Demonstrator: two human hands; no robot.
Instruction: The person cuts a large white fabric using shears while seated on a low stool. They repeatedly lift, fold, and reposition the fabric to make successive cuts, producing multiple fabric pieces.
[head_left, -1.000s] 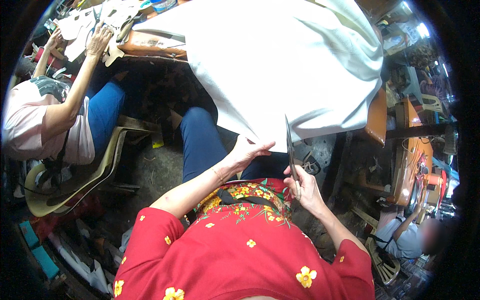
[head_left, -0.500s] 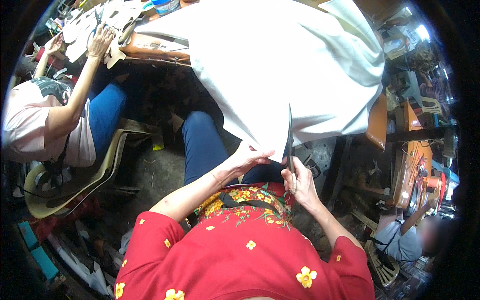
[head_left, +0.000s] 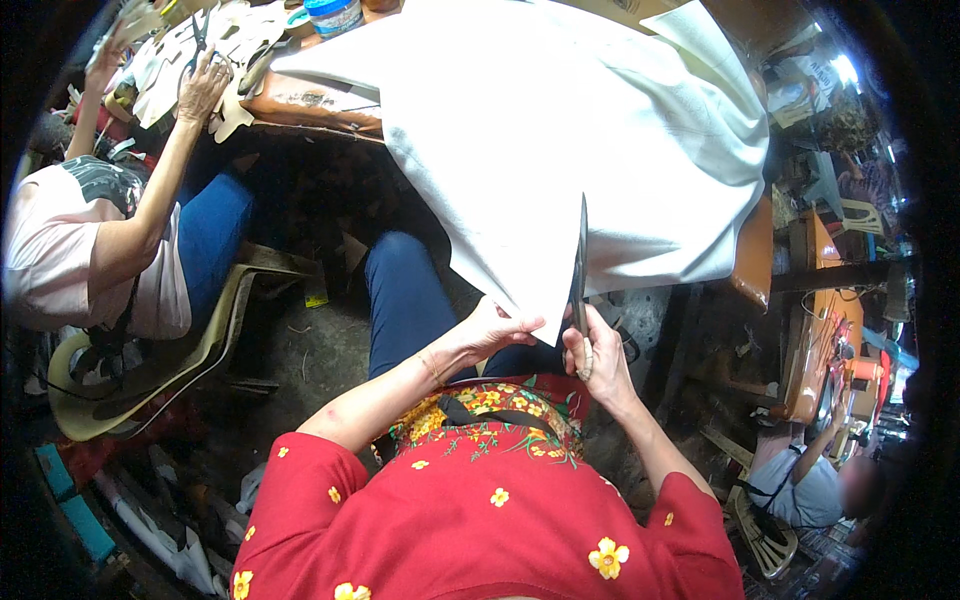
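Fingers of the left hand pinch the edge of a white sheet near the centre of the frame, just beside its pointed lower corner. To the right of that corner, the right hand is curled round the handles of dark scissors; their long, narrow metal reaches up the frame over the sheet, and whether the blades are closed on it cannot be told. Matt and supple, cloth or thin leather, the sheet spreads from the hands to the upper edge, smooth in the middle, softly creased at right, with one flap turned back at upper right. Glossy orange-brown table edging shows on both sides of it, scuffed at the left. At the top edge, left of centre, stands a blue-lidded jar, its contents too small to make out. In the upper left, a co-worker's hand holds other scissors beside pale, curved cut pieces. Below them sits a moulded beige chair.
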